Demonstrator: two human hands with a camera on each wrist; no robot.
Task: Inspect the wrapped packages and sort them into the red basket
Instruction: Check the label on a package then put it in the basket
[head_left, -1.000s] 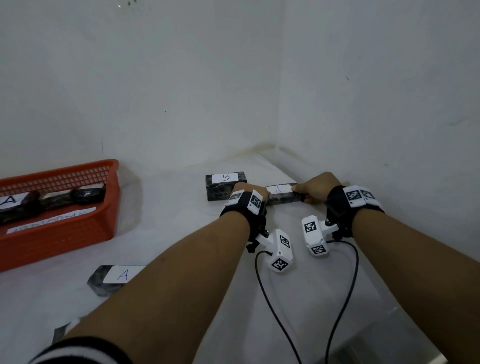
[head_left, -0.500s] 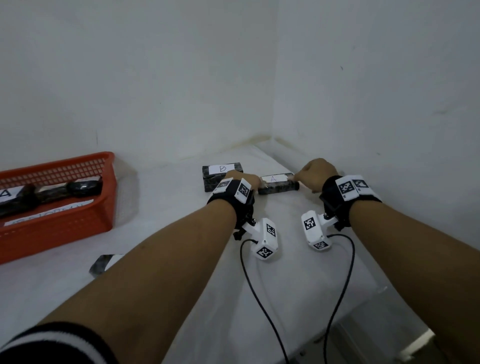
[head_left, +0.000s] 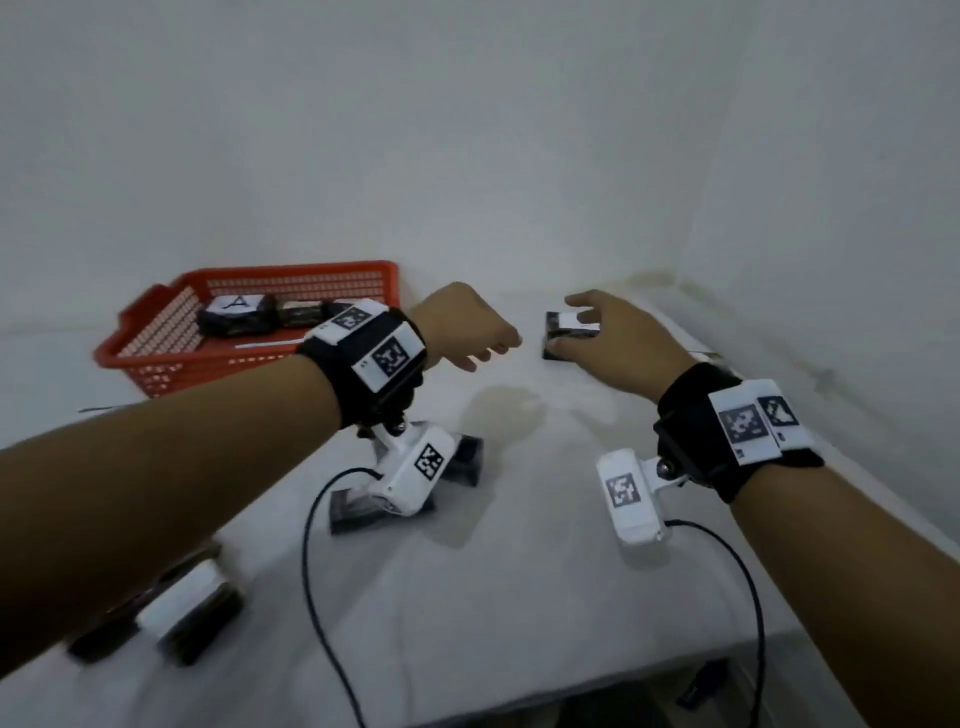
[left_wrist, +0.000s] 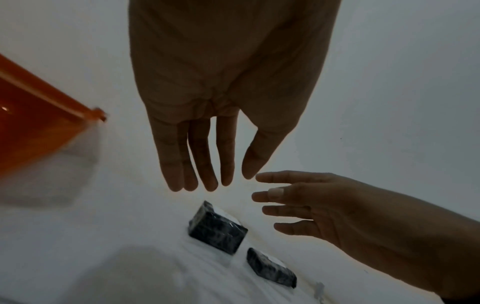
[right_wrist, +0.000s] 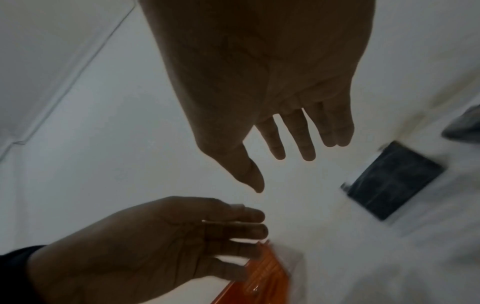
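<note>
The red basket (head_left: 156, 343) stands at the back left and holds dark wrapped packages, one labelled A (head_left: 236, 312). My left hand (head_left: 493, 353) hovers over the white table with straight fingers, empty, as the left wrist view (left_wrist: 207, 181) confirms. My right hand (head_left: 582, 322) is spread open just in front of a dark package with a white label (head_left: 569, 332), which lies on the table; the right wrist view shows that hand (right_wrist: 280, 164) holding nothing. Two labelled packages (left_wrist: 217, 230) (left_wrist: 271, 267) lie below both hands.
More dark packages lie under my left wrist (head_left: 462, 462) and at the near left (head_left: 182, 613). White walls meet in a corner behind the hands. The table's front edge (head_left: 623, 675) is near, with camera cables trailing over it.
Both hands have let go of the package labelled A that they held by its ends and have lifted off the table, fingers spread. The head view has swung left towards the basket.
</note>
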